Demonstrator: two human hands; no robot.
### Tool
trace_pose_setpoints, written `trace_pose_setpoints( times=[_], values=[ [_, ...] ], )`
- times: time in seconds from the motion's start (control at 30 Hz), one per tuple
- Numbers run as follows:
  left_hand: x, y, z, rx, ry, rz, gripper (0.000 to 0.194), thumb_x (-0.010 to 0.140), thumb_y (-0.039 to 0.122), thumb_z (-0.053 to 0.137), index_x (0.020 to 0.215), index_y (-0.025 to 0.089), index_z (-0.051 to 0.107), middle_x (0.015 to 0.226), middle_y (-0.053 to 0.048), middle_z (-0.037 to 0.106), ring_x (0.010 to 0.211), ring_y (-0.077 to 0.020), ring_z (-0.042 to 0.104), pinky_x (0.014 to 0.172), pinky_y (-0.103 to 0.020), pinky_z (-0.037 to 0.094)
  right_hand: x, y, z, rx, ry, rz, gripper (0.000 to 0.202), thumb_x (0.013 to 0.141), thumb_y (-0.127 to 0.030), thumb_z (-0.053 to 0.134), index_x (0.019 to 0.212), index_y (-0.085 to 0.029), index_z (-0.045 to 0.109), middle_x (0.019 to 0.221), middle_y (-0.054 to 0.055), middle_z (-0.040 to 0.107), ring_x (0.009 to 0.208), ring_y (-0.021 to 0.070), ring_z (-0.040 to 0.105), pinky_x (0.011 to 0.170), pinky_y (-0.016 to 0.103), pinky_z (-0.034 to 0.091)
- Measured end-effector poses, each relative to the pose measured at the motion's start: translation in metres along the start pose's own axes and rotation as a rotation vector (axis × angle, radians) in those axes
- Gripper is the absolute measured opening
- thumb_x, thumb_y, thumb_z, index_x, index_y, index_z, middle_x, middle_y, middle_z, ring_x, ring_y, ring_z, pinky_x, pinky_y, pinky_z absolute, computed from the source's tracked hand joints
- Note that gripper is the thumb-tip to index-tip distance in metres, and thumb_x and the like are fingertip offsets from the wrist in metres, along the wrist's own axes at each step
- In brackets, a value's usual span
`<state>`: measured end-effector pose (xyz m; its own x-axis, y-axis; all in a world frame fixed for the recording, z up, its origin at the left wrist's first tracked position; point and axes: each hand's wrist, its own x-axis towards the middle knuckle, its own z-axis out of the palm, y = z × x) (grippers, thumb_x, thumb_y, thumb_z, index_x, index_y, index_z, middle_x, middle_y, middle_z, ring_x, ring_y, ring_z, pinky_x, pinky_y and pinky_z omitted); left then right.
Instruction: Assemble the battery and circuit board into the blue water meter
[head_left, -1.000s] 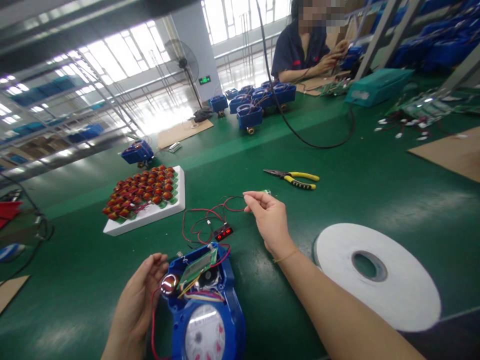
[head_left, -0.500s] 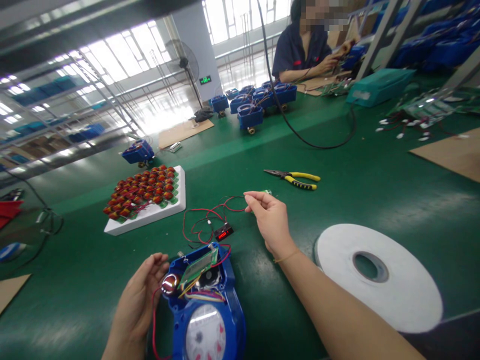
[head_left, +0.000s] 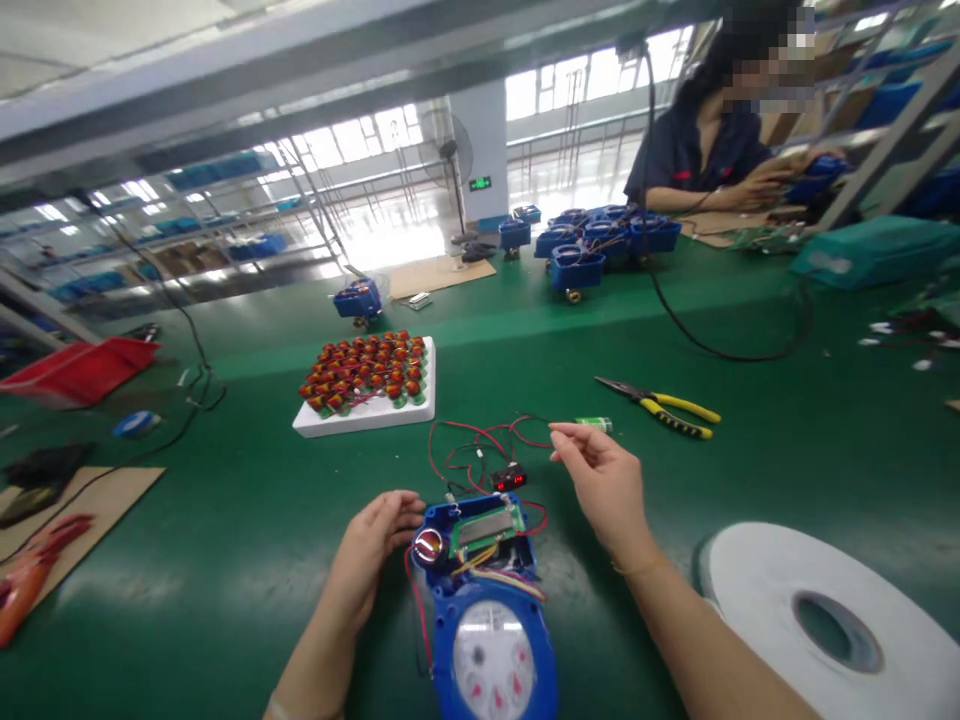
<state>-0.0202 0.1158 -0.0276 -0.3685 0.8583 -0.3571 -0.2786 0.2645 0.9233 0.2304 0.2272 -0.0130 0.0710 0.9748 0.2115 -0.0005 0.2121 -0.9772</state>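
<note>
A blue water meter housing point(head_left: 544, 640) lies open in front of me, with a round dial point(head_left: 493, 660), a green circuit board point(head_left: 487, 528) and a round coil-like part point(head_left: 430, 547) in it. My left hand point(head_left: 375, 545) is at its upper left corner, fingers loosely curved and holding nothing; whether they touch it I cannot tell. Thumb and forefinger of my right hand point(head_left: 604, 485) pinch together where a thin red wire point(head_left: 529, 440) ends. A green cylindrical battery point(head_left: 594, 425) lies just beyond those fingers. Between my hands sits a small meter with lit red digits point(head_left: 510, 479).
Yellow-handled long-nose pliers point(head_left: 664, 408) lie right of the battery. A large white roll point(head_left: 750, 590) is at lower right. A white foam tray point(head_left: 367, 425) holds many copper-coloured parts. Farther back are several blue housings point(head_left: 577, 270), a black cable point(head_left: 675, 315) and a co-worker point(head_left: 705, 150).
My view has swung left, so everything sits farther right. More of the battery shows beside my right hand. The red digits read differently. Both hands keep nearly the same places around the housing.
</note>
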Motion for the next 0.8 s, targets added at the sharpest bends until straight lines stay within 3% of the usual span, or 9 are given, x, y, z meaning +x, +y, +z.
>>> trace_pose_setpoints(
  times=[0.13, 0.27, 0.43, 0.53, 0.63, 0.8],
  values=[
    [0.0, -0.001, 0.004, 0.036, -0.02, 0.031, 0.05, 0.07, 0.058, 0.073, 0.09, 0.012, 0.07, 0.088, -0.01, 0.072, 0.078, -0.0178, 0.065, 0.069, -0.025, 0.05, -0.001, -0.01, -0.001, -0.08, -0.077, 0.028, 0.039, 0.076, -0.051, 0.069, 0.09, -0.015, 0.071, 0.072, 0.006, 0.066, 0.065, 0.0189, 0.057, 0.061, 0.029, 0.042],
    [-0.002, 0.002, 0.006, 0.063, -0.028, 0.049, 0.047, 0.072, 0.057, 0.071, 0.086, 0.012, 0.071, 0.084, -0.01, 0.072, 0.075, -0.0182, 0.064, 0.068, -0.025, 0.048, 0.001, -0.027, -0.005, -0.161, -0.134, 0.085, 0.046, 0.077, -0.059, 0.066, 0.091, -0.015, 0.07, 0.076, 0.006, 0.066, 0.058, 0.0154, 0.047, 0.053, 0.027, 0.035],
    [-0.007, 0.006, 0.009, 0.065, -0.065, 0.046, 0.035, 0.077, 0.047, 0.068, 0.082, 0.013, 0.071, 0.08, -0.009, 0.072, 0.074, -0.0182, 0.064, 0.068, -0.025, 0.048, -0.002, -0.052, -0.009, -0.296, -0.362, 0.273, 0.065, 0.073, -0.076, 0.061, 0.084, -0.013, 0.074, 0.078, 0.01, 0.068, 0.063, 0.0185, 0.052, 0.052, 0.027, 0.036],
    [-0.009, 0.007, 0.01, 0.043, -0.107, 0.03, 0.032, 0.08, 0.045, 0.066, 0.081, 0.013, 0.071, 0.079, -0.009, 0.072, 0.074, -0.0187, 0.064, 0.067, -0.025, 0.048, -0.007, -0.064, -0.008, -0.343, -0.548, 0.414, 0.075, 0.074, -0.083, 0.054, 0.08, -0.012, 0.076, 0.084, 0.013, 0.07, 0.073, 0.0246, 0.061, 0.058, 0.031, 0.044],
    [-0.01, 0.006, 0.011, 0.021, -0.151, 0.007, 0.034, 0.081, 0.046, 0.065, 0.083, 0.013, 0.072, 0.081, -0.009, 0.073, 0.074, -0.0196, 0.065, 0.068, -0.026, 0.048, -0.01, -0.074, -0.005, -0.344, -0.706, 0.517, 0.077, 0.081, -0.083, 0.046, 0.091, -0.013, 0.077, 0.093, 0.013, 0.071, 0.085, 0.0269, 0.063, 0.069, 0.034, 0.047],
    [-0.011, 0.012, 0.011, 0.001, -0.296, -0.072, 0.059, 0.088, 0.063, 0.047, 0.093, 0.011, 0.075, 0.094, -0.015, 0.075, 0.091, -0.0258, 0.068, 0.084, -0.035, 0.049, -0.011, -0.083, 0.005, -0.312, -0.693, 0.516, 0.073, 0.083, -0.08, 0.048, 0.099, -0.016, 0.077, 0.103, 0.012, 0.07, 0.1, 0.0301, 0.061, 0.087, 0.04, 0.044]
  ],
)
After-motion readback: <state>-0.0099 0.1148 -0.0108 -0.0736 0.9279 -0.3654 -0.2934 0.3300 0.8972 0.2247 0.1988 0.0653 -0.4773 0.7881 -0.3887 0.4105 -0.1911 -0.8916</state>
